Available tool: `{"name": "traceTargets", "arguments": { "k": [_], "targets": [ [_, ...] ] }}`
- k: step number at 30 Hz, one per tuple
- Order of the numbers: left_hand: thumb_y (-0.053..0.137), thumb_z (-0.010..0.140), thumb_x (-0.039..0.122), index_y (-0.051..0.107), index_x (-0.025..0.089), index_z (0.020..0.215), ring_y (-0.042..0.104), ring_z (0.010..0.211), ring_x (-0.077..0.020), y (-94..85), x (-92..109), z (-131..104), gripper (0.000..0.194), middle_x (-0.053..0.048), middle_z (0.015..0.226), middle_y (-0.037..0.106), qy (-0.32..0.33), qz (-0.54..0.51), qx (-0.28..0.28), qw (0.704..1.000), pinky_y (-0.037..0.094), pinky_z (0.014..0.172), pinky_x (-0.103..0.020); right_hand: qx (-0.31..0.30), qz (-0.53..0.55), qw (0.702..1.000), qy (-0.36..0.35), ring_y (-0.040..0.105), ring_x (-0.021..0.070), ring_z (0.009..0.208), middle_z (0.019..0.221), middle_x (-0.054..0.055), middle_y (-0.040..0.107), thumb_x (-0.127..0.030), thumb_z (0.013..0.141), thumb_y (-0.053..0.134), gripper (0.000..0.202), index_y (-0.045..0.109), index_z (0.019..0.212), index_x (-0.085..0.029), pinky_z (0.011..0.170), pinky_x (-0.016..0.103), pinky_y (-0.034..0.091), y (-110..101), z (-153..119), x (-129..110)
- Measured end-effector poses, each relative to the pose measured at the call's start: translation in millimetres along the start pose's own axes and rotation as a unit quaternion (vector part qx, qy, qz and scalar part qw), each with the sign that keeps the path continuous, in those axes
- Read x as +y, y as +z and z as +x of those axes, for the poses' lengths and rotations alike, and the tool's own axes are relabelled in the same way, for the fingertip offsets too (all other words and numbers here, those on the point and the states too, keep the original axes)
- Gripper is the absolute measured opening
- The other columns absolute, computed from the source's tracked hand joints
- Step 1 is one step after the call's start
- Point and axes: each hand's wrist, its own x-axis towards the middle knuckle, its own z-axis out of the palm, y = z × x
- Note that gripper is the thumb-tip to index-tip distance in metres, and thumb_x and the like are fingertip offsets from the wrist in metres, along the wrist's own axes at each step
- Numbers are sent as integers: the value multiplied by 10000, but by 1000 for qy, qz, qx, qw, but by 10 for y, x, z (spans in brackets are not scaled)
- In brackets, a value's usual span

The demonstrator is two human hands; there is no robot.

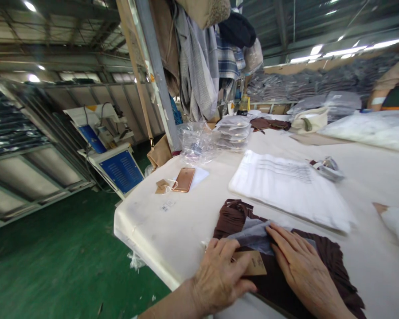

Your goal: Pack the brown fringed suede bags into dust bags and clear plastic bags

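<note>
A dark brown gathered garment (332, 254) lies at the near edge of the white-covered table. Across its upper part is a sheet of greyish translucent paper (252, 234). My left hand (221, 270) rests on the garment's left side with fingers apart, touching a tan cardboard tag (255, 263). Flat on the paper and garment, to the right of the tag, lies my right hand (299, 259), its fingers stretched out. Some of the garment is hidden under both hands.
Beyond the garment lies a stack of white plastic bags (286, 186). A phone (184, 179) and a small tag are near the table's left edge (133, 235). Clear packets (232, 130) stand farther back by a metal post (159, 75). Another person's arm (390, 79) shows at the right.
</note>
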Motion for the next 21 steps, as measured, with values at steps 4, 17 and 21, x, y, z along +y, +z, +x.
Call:
{"name": "traceTargets", "arguments": {
  "k": [4,17,21],
  "targets": [
    [509,834,226,506,158,1056,508,967,-232,-77,-136,85,232,-88,1031,570,-178,-47,11,983,397,843,-420,-3,0,1000,6,547,212,1069,1229,73,578,-275,913,328,354,511,1197,-166,927,394,400,10,1,-8],
    [643,573,181,508,157,608,399,565,-80,-326,-437,529,142,78,578,440,-258,-418,-224,842,268,507,-203,-14,31,999,20,549,198,1077,1231,69,580,-276,908,338,354,497,1216,-200,933,387,392,-49,2,-25],
    [675,525,258,505,154,614,357,499,-66,-358,-500,574,219,89,512,412,-233,-490,-281,792,221,445,-195,-23,42,999,12,540,182,1101,1241,62,575,-245,907,339,355,469,1235,-209,951,384,369,-77,8,-34]
  ]
}}
